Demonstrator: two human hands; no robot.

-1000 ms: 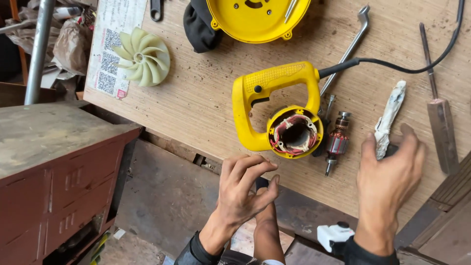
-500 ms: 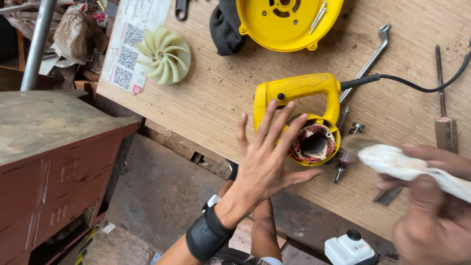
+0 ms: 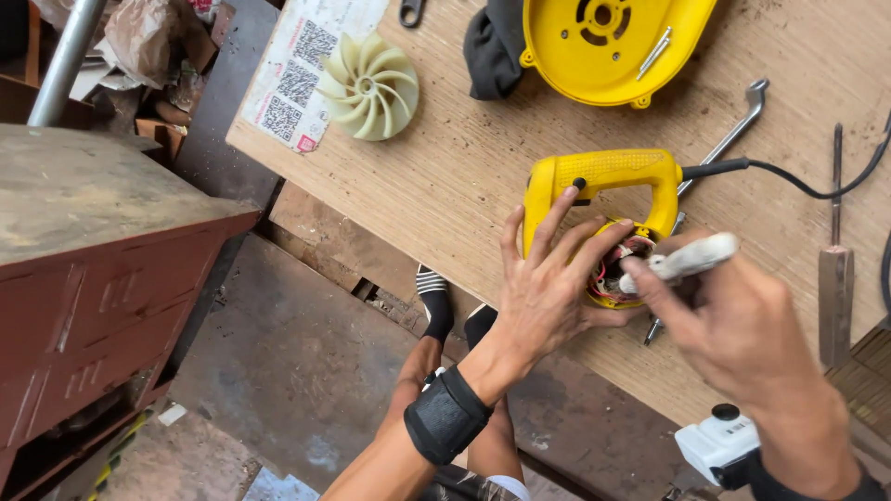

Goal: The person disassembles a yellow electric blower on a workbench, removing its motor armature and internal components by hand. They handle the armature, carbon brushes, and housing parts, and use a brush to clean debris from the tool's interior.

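A yellow power-tool body (image 3: 603, 181) with a handle and black cord lies on the wooden bench (image 3: 464, 186). Its open round end shows copper windings. My left hand (image 3: 548, 288), a black strap on its wrist, lies spread over that round end and holds it down. My right hand (image 3: 742, 325) grips a whitish, worn tool handle (image 3: 687, 260) whose tip points into the opening. A dark rotor part beside the housing is mostly hidden by my hands.
On the bench lie a cream fan impeller (image 3: 368, 86), a yellow round cover (image 3: 613, 42) with screws, a black cloth (image 3: 492, 46), a metal wrench (image 3: 733, 125), a chisel-like tool (image 3: 835, 269) and a printed paper (image 3: 306, 74). A rusty red cabinet (image 3: 93, 260) stands left.
My left hand moved up from the bench edge onto the yellow housing. My right hand picked up the whitish-handled tool and brought its tip to the opening.
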